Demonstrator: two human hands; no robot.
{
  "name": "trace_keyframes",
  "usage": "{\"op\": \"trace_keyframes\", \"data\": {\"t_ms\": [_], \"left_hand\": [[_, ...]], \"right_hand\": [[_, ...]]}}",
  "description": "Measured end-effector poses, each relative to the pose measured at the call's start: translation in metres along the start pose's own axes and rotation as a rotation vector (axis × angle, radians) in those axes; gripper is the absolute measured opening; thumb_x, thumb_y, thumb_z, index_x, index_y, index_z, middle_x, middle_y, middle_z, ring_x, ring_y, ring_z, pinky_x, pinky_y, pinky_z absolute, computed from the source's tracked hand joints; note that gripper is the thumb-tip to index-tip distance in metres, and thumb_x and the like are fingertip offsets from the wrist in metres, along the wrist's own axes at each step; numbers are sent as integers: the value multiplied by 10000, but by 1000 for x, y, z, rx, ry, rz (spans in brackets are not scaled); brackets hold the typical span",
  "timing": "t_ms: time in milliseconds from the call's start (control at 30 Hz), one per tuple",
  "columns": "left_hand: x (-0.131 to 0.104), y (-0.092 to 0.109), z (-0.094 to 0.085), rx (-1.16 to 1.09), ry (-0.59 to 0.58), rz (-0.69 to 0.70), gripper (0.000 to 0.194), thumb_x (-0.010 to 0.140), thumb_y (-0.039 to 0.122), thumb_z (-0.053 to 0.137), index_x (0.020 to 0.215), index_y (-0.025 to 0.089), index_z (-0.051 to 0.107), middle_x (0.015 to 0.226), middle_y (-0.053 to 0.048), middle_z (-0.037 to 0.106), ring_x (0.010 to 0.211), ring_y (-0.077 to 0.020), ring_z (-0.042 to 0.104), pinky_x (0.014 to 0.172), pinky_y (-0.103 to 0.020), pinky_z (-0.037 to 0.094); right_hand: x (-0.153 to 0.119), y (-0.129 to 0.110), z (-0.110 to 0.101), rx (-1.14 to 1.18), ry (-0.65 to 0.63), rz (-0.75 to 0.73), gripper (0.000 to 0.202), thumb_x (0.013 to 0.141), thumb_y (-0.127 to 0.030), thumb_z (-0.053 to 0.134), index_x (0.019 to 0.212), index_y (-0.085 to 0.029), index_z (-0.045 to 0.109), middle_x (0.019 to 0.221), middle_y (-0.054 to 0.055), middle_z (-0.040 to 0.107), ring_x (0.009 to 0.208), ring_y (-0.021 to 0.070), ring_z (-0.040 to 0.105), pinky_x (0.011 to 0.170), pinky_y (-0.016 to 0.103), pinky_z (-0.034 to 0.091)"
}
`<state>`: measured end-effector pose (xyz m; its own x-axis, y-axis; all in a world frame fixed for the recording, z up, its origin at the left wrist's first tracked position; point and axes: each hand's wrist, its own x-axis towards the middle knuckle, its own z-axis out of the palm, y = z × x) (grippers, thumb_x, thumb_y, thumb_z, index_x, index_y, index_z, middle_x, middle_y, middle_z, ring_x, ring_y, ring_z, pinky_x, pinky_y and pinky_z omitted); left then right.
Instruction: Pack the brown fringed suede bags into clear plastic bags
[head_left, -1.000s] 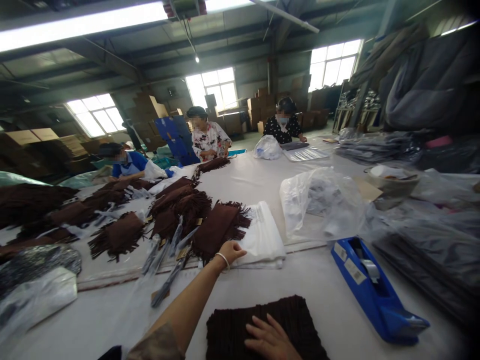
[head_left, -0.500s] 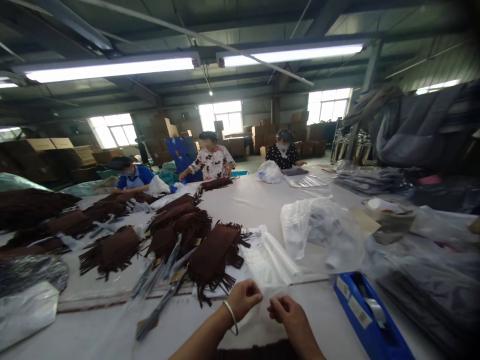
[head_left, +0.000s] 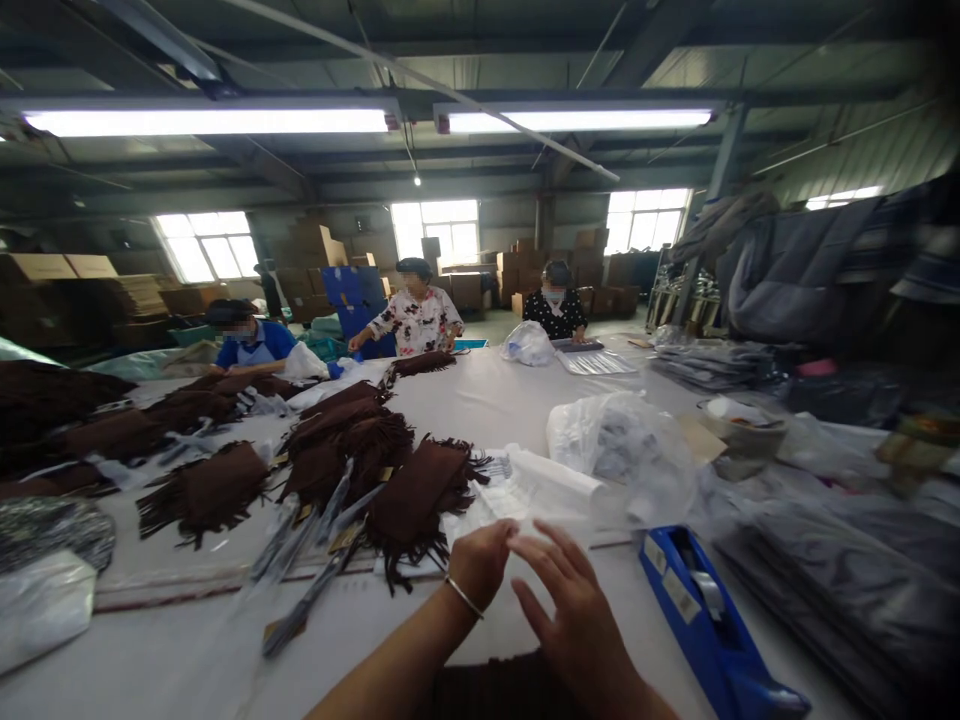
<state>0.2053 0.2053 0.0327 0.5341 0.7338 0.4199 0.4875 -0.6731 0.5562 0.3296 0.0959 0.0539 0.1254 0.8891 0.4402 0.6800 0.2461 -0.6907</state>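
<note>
My left hand (head_left: 480, 562), with a thin bracelet on the wrist, is closed on the edge of a clear plastic bag (head_left: 504, 530) lifted off a stack of flat bags (head_left: 544, 480). My right hand (head_left: 574, 612) hovers beside it with fingers spread, at the bag's near edge. A dark brown knitted piece (head_left: 495, 692) lies on the white table (head_left: 495, 400) just below both hands, mostly cut off by the frame. Brown fringed scarves (head_left: 412, 495) lie to the left of the bag stack.
A blue tape dispenser (head_left: 697, 612) sits right of my hands. Behind it are a crumpled plastic bag (head_left: 622, 455), a bowl (head_left: 742, 430) and stacks of bagged dark items (head_left: 832, 570). More brown scarves (head_left: 202, 485) cover the left. Three people (head_left: 416, 315) work at the far side.
My left hand drew back from the bag stack with a bag. My right hand left the brown knitted piece, rose to the bag and now has its fingers spread. The view tilted up.
</note>
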Motion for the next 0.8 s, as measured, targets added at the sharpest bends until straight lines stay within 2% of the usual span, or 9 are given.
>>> {"op": "trace_keyframes", "data": {"t_ms": [100,167,233,300,367,467,600,667,800], "left_hand": [[-15,18,-7,274,-227,180,352,955,405,348,986,205,636,791,-101,678,771,-220,645,695,-289,467],[-23,18,-16,403,-375,176,319,899,462,473,935,191,638,746,-95,668,737,-235,644,664,-294,474],[-30,6,-31,474,-429,80,267,854,418,566,946,177,631,726,-93,658,717,-247,641,656,-306,481],[-40,-16,-50,492,-396,-56,213,878,278,522,1033,162,614,749,-106,654,744,-254,642,689,-331,485],[-53,-39,-68,518,-333,-179,312,893,171,419,1174,146,555,864,-144,660,829,-271,639,740,-370,483],[-75,-61,-79,319,-162,-476,425,880,162,409,1302,155,459,1066,-165,636,961,-284,614,800,-386,478],[-87,-61,-48,-447,-31,-910,378,865,185,447,1235,127,497,989,-133,675,849,-237,659,683,-317,527],[-79,-58,-25,-640,-78,-965,329,880,147,395,1188,90,495,954,-132,683,779,-196,675,636,-280,542],[-51,-65,6,-1011,-74,-1003,287,874,69,384,1140,89,490,1024,-120,668,874,-153,673,766,-257,552]], "right_hand": [[15,12,-11,-484,-23,-86,273,791,-101,498,934,-249,677,929,56,647,995,240,554,970,415,378],[15,29,-18,-559,-85,-36,308,733,-42,499,864,-240,694,812,48,632,887,221,563,875,355,425],[5,46,-26,-552,-119,0,364,707,-41,495,947,-230,693,829,54,626,886,219,554,845,328,431],[-12,61,-36,-538,-105,44,449,706,-57,470,1084,-214,656,882,62,620,934,223,541,890,337,413],[-31,75,-42,-434,-7,135,483,714,-91,447,1148,-203,626,955,66,613,980,226,530,930,354,397],[-58,99,-33,33,251,452,489,694,-177,515,1171,-231,607,1097,43,590,901,195,553,825,325,469],[-74,132,-2,643,438,812,615,610,-211,587,1222,-232,535,882,-13,624,562,101,518,478,215,466],[-74,144,6,725,424,844,526,640,-223,556,1166,-216,550,792,-28,623,556,99,542,487,210,493],[-73,156,2,855,342,915,299,632,-160,549,923,-202,605,766,-20,647,638,118,619,529,206,543]]}}
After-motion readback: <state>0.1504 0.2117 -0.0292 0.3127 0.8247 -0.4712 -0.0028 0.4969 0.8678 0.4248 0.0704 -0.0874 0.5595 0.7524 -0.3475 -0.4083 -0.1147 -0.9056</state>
